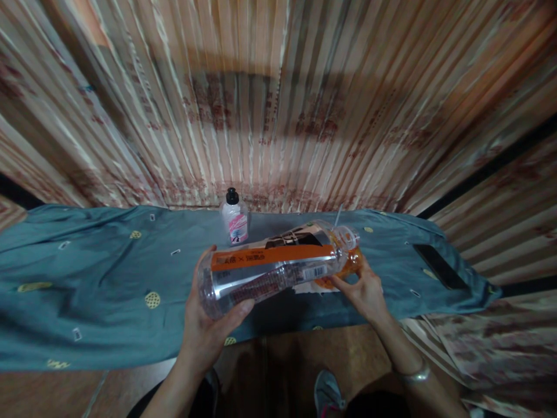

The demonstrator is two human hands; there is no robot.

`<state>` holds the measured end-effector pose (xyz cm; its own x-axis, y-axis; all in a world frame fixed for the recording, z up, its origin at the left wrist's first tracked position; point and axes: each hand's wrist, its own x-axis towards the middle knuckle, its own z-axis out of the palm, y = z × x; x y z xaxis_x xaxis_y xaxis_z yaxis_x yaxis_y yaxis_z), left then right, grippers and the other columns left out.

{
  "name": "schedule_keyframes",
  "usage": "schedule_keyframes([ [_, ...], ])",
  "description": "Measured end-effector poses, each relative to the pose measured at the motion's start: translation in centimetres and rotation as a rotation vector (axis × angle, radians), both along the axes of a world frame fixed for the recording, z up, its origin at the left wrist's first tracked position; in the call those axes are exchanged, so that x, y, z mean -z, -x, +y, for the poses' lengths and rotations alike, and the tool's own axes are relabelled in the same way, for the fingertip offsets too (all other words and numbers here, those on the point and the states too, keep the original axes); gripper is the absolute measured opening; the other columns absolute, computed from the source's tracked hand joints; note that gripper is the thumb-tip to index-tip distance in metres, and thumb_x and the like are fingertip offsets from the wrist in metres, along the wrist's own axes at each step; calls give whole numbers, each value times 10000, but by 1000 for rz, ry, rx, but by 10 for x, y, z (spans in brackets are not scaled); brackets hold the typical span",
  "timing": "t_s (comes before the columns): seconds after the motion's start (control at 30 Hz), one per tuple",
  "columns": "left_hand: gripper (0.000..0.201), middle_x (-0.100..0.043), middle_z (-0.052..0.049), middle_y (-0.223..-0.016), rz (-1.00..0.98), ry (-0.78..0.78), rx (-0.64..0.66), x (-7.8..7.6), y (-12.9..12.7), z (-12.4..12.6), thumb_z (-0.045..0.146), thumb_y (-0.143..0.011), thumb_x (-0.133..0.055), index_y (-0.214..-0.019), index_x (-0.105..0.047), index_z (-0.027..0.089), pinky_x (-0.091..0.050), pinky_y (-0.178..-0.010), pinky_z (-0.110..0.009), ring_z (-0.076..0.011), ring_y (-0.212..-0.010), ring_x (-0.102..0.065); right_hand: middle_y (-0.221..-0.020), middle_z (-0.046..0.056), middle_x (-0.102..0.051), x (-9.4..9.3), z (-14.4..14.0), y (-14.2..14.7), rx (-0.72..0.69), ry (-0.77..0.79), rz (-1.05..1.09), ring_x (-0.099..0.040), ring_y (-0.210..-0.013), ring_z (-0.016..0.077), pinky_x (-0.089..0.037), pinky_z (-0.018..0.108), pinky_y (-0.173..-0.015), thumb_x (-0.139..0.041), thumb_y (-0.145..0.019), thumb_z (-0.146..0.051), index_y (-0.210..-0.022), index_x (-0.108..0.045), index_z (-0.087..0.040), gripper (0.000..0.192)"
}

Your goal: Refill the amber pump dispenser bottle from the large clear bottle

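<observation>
A large clear plastic bottle (274, 262) with an orange, black and silver label lies tilted across the view. Its uncapped-looking mouth points right. My left hand (209, 325) is wrapped round the base end, thumb along the near side. Below the bottle's neck, my right hand (363, 290) closes round an orange see-through container (351, 264), which the neck partly covers. Whether these fingers also touch the bottle is hard to tell. A thin pale stick (338, 215) rises behind the neck. White paper (307, 288) shows under the bottle.
A clear squeeze bottle (235, 217) with a black cap and pink label stands at the back of the cloth-covered table (113, 278). A dark phone (439, 266) lies at the right. Pleated curtains (261, 116) hang close behind. Shoes show on the floor below.
</observation>
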<state>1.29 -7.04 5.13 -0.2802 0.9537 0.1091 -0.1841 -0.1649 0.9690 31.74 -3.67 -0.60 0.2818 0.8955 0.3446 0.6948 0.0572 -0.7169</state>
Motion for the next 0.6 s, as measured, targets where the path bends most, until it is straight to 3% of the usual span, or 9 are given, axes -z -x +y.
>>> schedule_keyframes([
  [0.6,999,-738,-99,-1305,17,16,12,-2,3,0,396,-648,-981,-1514,-510,236,-588,-1096,-472,-326,-1221,-720,-1170,149,-824,-4,0,2,-1,-13,-5,-802,-1016,356,-643,472,-909,-780,-744,-688,-1261,-684,-185,728],
])
